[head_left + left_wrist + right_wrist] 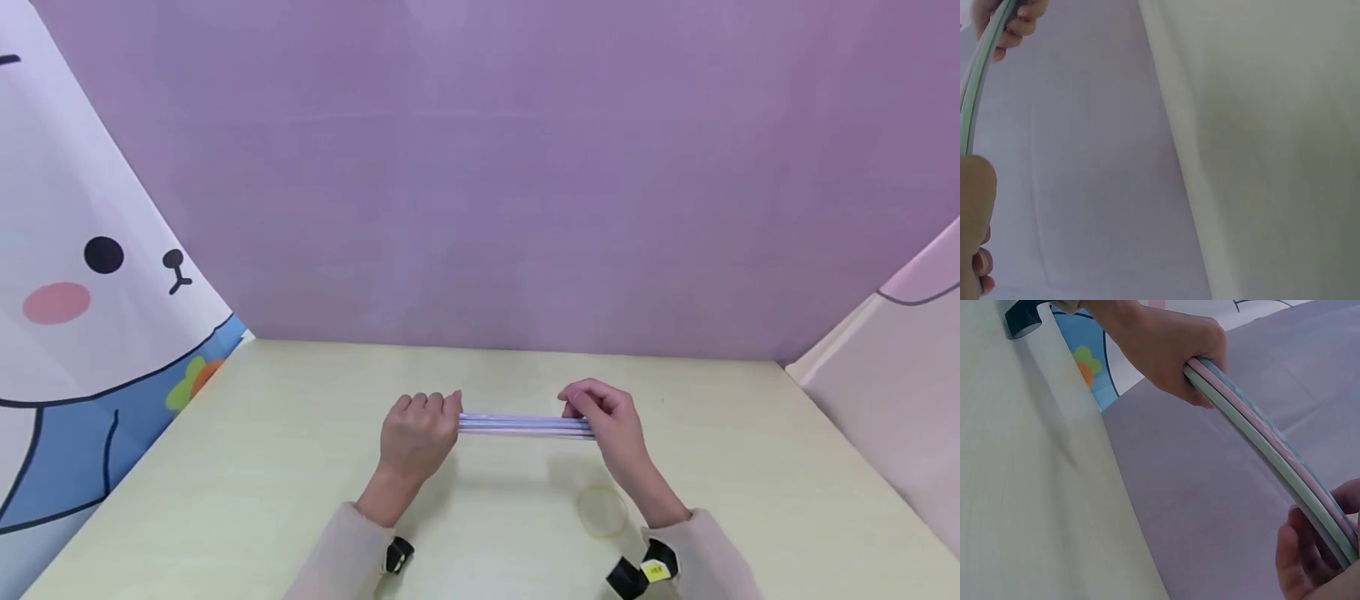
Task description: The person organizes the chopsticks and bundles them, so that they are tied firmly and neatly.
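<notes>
A bundle of slim, straw-like pastel sticks [525, 426] is held level above the table, stretching between both hands. Pink, green and bluish lengths [1266, 440] lie side by side in the right wrist view. My left hand [422, 433] grips the bundle's left end in a fist. Around the right end, the fingers of my right hand [606, 417] are curled, with thumb and forefinger close together. Both ends of the sticks are hidden by the hands. On the table below the right hand lies a thin, yellowish ring [602, 487], which looks like a rubber band.
The pale yellow table [262, 467] meets a purple backdrop [480, 208] at its far edge. A cartoon-printed panel [60, 358] stands along the left, and a pale panel [892, 400] along the right. Black wrist cameras [628, 577] hang near both sleeves.
</notes>
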Demonstrator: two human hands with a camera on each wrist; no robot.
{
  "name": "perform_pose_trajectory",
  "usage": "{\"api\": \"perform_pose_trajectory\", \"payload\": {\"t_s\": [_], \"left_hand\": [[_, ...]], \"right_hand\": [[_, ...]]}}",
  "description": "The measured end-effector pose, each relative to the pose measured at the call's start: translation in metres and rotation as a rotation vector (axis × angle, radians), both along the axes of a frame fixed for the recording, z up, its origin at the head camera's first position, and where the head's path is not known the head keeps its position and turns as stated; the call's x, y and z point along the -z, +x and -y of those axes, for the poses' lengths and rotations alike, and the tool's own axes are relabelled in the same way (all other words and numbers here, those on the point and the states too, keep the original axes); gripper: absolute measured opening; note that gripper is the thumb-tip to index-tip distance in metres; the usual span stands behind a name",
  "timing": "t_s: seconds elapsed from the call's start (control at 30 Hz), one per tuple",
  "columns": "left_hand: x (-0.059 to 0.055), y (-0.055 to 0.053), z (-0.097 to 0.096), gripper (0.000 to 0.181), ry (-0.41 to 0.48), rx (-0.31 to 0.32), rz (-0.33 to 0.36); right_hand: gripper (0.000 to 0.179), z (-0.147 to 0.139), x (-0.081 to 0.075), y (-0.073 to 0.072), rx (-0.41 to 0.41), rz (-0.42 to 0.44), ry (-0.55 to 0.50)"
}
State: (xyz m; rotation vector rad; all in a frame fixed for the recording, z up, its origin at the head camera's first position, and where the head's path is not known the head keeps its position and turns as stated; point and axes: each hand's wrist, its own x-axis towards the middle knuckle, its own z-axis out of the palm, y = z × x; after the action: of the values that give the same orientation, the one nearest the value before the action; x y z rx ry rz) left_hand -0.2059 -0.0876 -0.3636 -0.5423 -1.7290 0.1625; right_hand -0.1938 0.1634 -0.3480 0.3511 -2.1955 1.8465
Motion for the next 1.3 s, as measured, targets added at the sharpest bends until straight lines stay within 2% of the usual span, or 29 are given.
{"api": "perform_pose_trajectory", "payload": {"t_s": [0.2, 0.33, 0.47, 0.57, 0.7, 0.83, 0.97, 1.17, 1.3], "left_hand": [[-0.006, -0.001, 0.001, 0.044, -0.023, -0.011, -0.009], [-0.009, -0.003, 0.001, 0.042, -0.006, -0.006, -0.052], [-0.011, -0.006, 0.001, 0.04, 0.007, -0.003, -0.077], [-0.013, -0.007, 0.003, 0.038, 0.017, -0.01, -0.081], [-0.016, -0.009, 0.009, 0.039, 0.044, -0.008, -0.086], [-0.016, -0.011, 0.012, 0.04, 0.052, -0.001, -0.087], [-0.016, -0.012, 0.012, 0.039, 0.051, 0.011, -0.084], [-0.014, -0.01, 0.01, 0.038, 0.053, 0.01, -0.081], [-0.016, -0.01, 0.008, 0.035, 0.034, 0.02, -0.09]], "right_hand": [[0.027, -0.008, -0.006, 0.002, -0.065, 0.059, 0.025], [0.03, -0.018, -0.013, 0.007, -0.099, 0.024, 0.033], [0.031, -0.034, -0.016, 0.011, -0.083, -0.018, -0.043], [0.026, -0.046, -0.015, 0.014, -0.068, 0.004, -0.062], [0.021, -0.053, -0.01, 0.014, -0.096, 0.069, 0.045], [0.023, -0.054, -0.003, 0.013, -0.162, 0.097, 0.167], [0.023, -0.058, 0.006, 0.012, -0.238, 0.076, 0.327], [0.016, -0.064, 0.022, 0.011, -0.258, -0.037, 0.651], [0.017, -0.063, 0.029, 0.01, -0.287, -0.037, 0.736]]}}
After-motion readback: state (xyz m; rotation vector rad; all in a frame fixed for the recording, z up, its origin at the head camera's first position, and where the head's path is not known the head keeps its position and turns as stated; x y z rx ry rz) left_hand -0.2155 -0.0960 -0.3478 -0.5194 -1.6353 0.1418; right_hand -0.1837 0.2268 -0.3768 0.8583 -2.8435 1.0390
